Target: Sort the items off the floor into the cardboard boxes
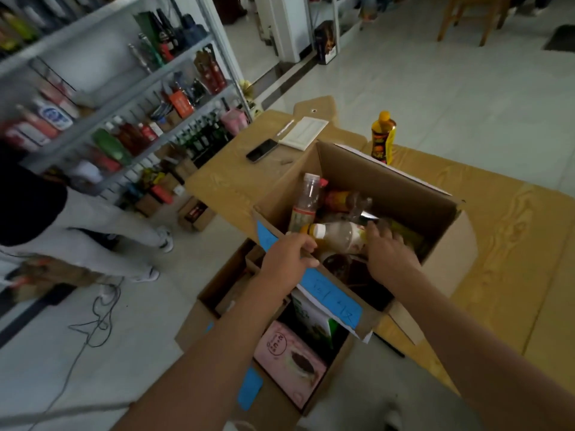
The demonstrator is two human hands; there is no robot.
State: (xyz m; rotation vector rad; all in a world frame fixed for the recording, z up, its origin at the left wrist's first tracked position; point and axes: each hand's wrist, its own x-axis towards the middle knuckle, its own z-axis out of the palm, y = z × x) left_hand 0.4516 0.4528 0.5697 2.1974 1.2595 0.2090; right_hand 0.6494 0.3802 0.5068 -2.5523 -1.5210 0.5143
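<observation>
An open cardboard box (401, 194) with blue tape sits on a wooden table and holds several bottles. My left hand (287, 259) grips its near rim. My right hand (389, 250) reaches inside, its fingers resting on a clear bottle with a yellow cap (337, 236) that lies across the others. A tall clear bottle (306, 200) leans at the box's left side. A second open cardboard box (214, 293) stands on the floor below, holding a pink packet (291, 359) and a green-and-white packet (312, 318).
A yellow-capped sauce bottle (383, 136) stands on the table (513, 250) behind the box, with a phone (262, 150) and a white card (303, 132). Stocked metal shelves (130, 98) line the left. A person's legs (102, 241) and a cable (96, 325) occupy the floor at left.
</observation>
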